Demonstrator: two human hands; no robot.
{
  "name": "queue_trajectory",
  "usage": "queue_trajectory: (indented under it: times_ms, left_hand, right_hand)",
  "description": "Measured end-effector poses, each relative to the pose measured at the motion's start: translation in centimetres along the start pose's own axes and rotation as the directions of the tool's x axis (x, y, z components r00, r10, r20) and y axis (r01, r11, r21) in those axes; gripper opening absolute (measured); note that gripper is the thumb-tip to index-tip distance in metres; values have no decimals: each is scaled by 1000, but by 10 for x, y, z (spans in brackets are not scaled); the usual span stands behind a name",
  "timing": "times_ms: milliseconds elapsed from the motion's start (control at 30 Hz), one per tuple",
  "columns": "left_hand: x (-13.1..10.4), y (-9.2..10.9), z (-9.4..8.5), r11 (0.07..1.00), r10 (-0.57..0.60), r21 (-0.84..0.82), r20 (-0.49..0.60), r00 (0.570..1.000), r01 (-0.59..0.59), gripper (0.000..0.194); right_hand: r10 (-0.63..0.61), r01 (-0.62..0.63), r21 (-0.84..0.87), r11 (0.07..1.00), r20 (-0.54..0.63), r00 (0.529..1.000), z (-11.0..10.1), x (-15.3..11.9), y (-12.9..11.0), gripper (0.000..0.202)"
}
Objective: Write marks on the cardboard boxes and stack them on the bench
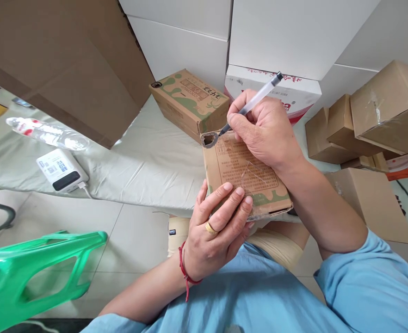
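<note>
My right hand [264,127] pinches a clear pen with a black end [261,95], its tip down at the corner of a brown cardboard box [233,159]. That corner has a rounded hole [209,139] edged with dark marks. My left hand [219,226], with a ring and a red cord at the wrist, lies over the near end of the same box and holds it, fingers spread on its printed top. Just behind stands a similar brown box with green patterns [193,99], with black handwriting and a dark-edged spot at its left corner.
On the cloth-covered table [148,171] lie a plastic bottle [47,133] and a white power bank [61,169] with a cable. A large brown panel [68,60] stands left. Cardboard boxes [387,106] are stacked right, a white box [308,92] behind. A green stool [20,273] is lower left.
</note>
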State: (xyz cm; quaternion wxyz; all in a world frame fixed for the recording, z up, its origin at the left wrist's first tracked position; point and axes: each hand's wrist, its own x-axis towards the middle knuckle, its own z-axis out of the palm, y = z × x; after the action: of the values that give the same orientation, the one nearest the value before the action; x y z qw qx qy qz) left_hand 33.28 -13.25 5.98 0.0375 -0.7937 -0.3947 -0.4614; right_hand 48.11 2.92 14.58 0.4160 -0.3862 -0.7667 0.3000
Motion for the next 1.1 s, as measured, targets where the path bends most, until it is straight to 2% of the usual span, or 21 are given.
queue_trajectory:
  times_ms: [200,467,600,900,1100]
  left_hand:
    - [0,1,0,1000,-1,-10,-7,1000,1,40]
    - [1,0,0,1000,2,-10,6,1000,-2,39]
    - [0,0,0,1000,9,-20,2,1000,-9,40]
    - [0,0,0,1000,7,-14,5,1000,-7,41]
    - [-1,0,0,1000,-4,-7,11,1000,5,44]
  right_hand:
    - [-30,28,35,999,40,999,0,1,-3,16]
    - [-54,38,117,992,137,989,2,1,-7,12]
    - [-49,34,107,994,142,989,2,2,-7,14]
    - [10,-14,40,999,89,996,0,3,-6,12]
    - [11,-11,16,1000,-29,1000,1,0,-3,20]
